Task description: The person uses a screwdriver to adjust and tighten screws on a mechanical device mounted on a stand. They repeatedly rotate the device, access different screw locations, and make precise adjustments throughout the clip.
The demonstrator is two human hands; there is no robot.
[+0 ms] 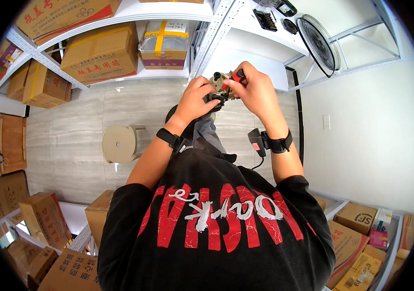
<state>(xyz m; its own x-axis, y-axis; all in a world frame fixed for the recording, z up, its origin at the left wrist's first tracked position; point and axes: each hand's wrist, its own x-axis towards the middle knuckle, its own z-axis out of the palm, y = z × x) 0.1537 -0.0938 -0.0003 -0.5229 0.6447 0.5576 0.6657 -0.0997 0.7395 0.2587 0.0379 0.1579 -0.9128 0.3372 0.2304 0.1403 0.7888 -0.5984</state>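
Note:
At the top middle, my right hand (257, 90) is closed round a screwdriver (238, 75) with a red and black handle. The tool is held against a beige and black mechanical part (216, 84), which has a black knob on top. My left hand (195, 100) grips this part from the left side, its fingers bent over the beige body and the black piece below. The fingers of both hands partly cover the part. I cannot make out the screwdriver's tip.
A beige stool (119, 144) stands on the floor to my left. Ahead, white metal shelves (168, 73) hold cardboard boxes (101, 53). A black round fan grille (317, 46) leans at the right-hand shelf, near small black parts (265, 20). More boxes (44, 219) are stacked at both lower sides.

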